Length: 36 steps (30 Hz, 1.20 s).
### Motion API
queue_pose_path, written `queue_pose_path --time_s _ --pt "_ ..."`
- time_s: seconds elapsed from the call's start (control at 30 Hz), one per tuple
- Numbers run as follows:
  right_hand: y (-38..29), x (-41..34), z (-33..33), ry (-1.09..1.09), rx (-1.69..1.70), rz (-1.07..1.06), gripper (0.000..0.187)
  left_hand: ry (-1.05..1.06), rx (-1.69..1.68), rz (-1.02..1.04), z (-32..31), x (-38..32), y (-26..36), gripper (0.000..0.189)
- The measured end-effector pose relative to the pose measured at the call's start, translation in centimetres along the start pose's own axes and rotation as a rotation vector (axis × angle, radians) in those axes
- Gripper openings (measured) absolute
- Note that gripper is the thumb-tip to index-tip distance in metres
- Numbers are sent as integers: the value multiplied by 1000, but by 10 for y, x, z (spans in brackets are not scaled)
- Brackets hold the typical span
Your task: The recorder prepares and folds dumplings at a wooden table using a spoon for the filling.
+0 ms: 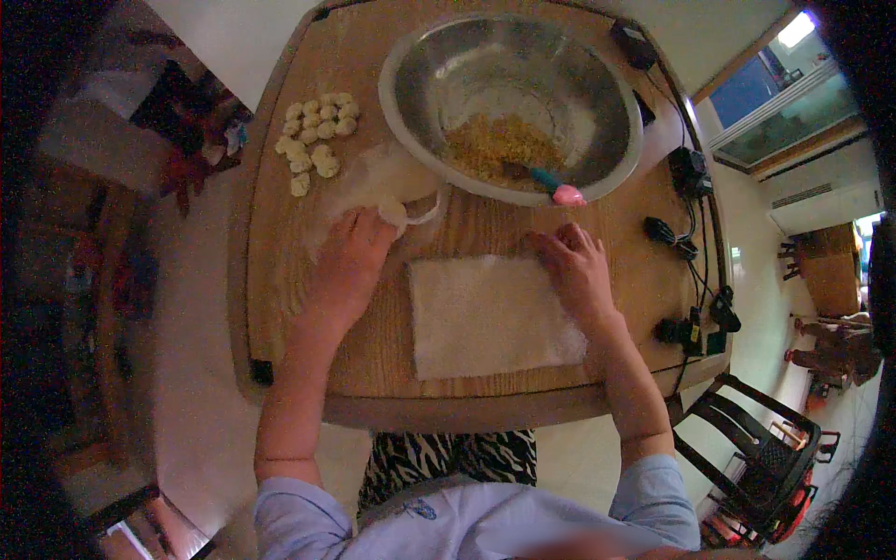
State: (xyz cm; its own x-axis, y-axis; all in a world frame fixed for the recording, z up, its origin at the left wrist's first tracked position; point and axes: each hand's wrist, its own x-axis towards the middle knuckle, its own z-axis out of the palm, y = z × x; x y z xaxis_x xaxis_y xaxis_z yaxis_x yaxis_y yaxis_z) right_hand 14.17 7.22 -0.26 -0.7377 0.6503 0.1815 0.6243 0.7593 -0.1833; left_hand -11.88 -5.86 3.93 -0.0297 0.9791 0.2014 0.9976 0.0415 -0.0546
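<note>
My left hand (360, 241) reaches over a floured patch of the wooden table, its fingertips on a pale round piece (393, 212), seemingly dough. A thin white curved strip or rim (425, 211) extends to the right from it. My right hand (570, 255) is at the top right corner of a whitish rectangular cloth or sheet (493, 315), fingers slightly curled, with nothing visible in them. Beyond both hands stands a large steel bowl (413, 150) holding a yellowish crumbly mixture (493, 143). A spoon with a teal and pink handle (549, 180) rests in it against the near rim.
Several small pale dough pieces (325, 115) lie at the table's upper left. Black power adapters (689, 171) and coiled cables (668, 234) line the right edge of the wooden table (371, 364). A dark chair (752, 448) stands at the lower right.
</note>
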Motion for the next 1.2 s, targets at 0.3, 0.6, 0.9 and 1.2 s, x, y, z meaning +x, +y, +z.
queue_pose_path --time_s 0.3,0.6,0.9,1.2 --pt "6 0 -70 516 246 123 10 100 -179 -21 -1 -7 0 24" --pt "6 58 -92 444 253 127 7 109 -177 19 9 -2 -7 26" --pt "-12 51 -95 634 241 77 17 137 -160 12 4 -1 -7 22" --pt "-50 4 -28 144 412 -63 10 123 -177 -5 0 0 -1 28"
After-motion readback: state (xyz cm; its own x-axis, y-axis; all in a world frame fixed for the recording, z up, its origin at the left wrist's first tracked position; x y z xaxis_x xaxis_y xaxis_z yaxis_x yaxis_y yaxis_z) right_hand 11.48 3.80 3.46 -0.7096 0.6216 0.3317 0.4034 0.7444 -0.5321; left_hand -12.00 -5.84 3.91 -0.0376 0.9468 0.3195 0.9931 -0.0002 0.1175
